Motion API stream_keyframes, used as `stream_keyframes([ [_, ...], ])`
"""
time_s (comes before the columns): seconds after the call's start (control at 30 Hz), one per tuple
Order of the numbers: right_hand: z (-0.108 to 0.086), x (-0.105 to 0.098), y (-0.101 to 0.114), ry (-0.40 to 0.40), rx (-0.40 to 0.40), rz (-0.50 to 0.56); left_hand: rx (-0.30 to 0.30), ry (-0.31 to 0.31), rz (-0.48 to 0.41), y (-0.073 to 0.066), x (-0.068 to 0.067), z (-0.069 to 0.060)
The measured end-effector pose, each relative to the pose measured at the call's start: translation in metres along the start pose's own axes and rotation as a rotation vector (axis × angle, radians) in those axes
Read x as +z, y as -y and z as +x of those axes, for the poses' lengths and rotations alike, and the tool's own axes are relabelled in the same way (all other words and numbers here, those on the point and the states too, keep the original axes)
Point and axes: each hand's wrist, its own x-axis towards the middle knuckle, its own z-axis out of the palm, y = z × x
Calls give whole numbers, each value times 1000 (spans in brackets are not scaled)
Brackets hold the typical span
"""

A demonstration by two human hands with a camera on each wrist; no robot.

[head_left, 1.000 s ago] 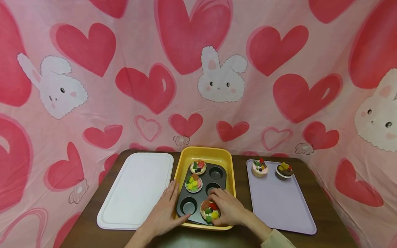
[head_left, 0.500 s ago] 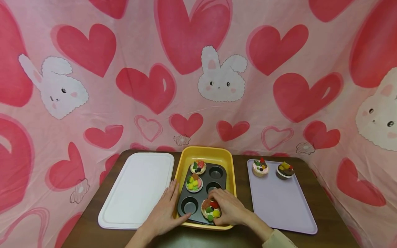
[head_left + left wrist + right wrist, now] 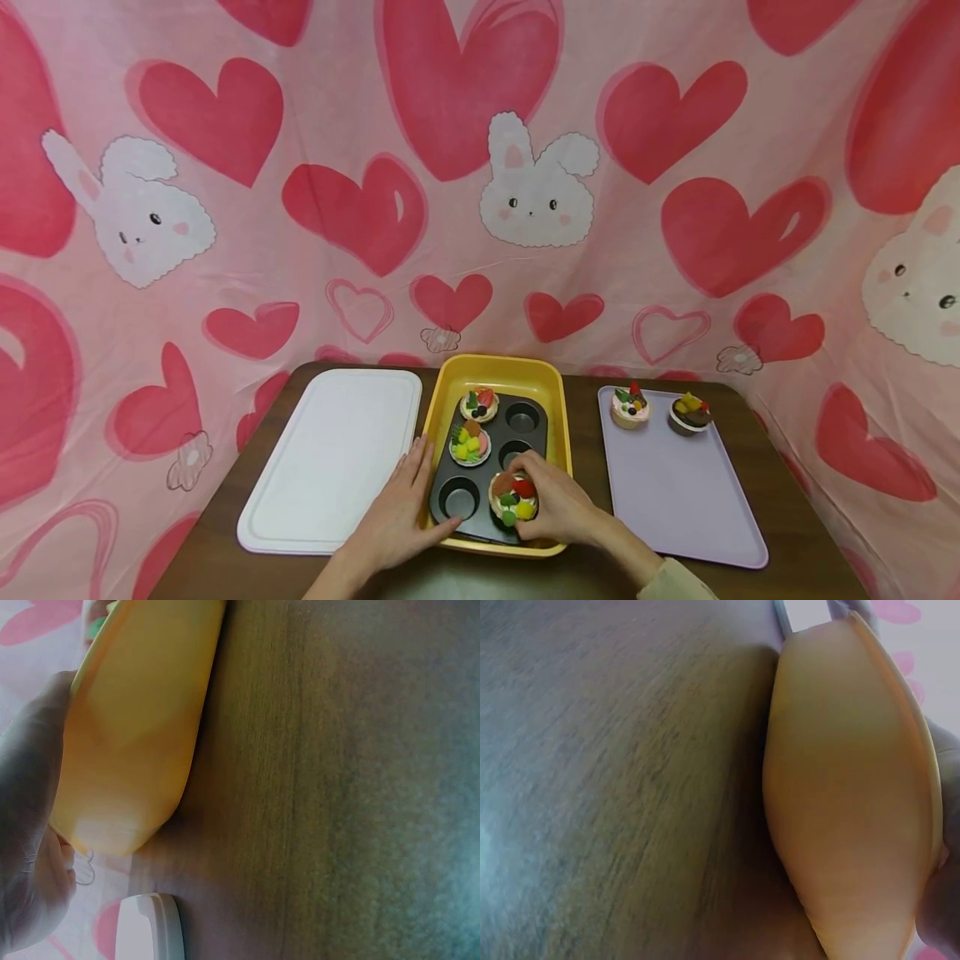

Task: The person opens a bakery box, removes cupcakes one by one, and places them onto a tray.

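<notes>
In the head view, a dark muffin tin (image 3: 480, 475) lies inside a yellow tray (image 3: 525, 371). My right hand (image 3: 558, 504) pinches a fruit-topped tart (image 3: 513, 498) by its edge, over the tin's front right cup. A dark part of that cup shows below the tart. My left hand (image 3: 397, 508) rests along the tray's left rim, fingers fairly straight and thumb over the front left corner. Two more fruit tarts, one at the back (image 3: 479, 404) and one in the middle (image 3: 470, 443), sit in the left column. The wrist views show mainly the tray's outer wall (image 3: 142, 727).
A white board (image 3: 337, 458) lies to the left on the brown table (image 3: 585, 467). To the right, a lilac tray (image 3: 682, 492) bears a pink-frosted cupcake (image 3: 630, 408) and a chocolate one (image 3: 687, 414) at its back end. A pink heart-patterned cloth (image 3: 450, 250) hangs behind.
My right hand has raised the tart slightly out of its cup, a little up and to the right in the head view. The left hand stays in place on the tray.
</notes>
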Motion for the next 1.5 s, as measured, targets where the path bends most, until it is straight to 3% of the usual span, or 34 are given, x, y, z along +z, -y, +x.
stream_keyframes([
  [0.3, 0, -1, 1, -20, 47, 84, 0, -11, -13, -1, -1, -1],
  [0.63, 3, -10, 0, 13, 121, 283, -23, 3, -17, -2, -1, 1],
  [0.83, 6, -18, -3, -38, 112, 411, -32, 10, -9, -2, -2, 1],
  [1.5, 8, -20, -6, -129, 131, 581, -26, 7, -18, -1, 0, 1],
])
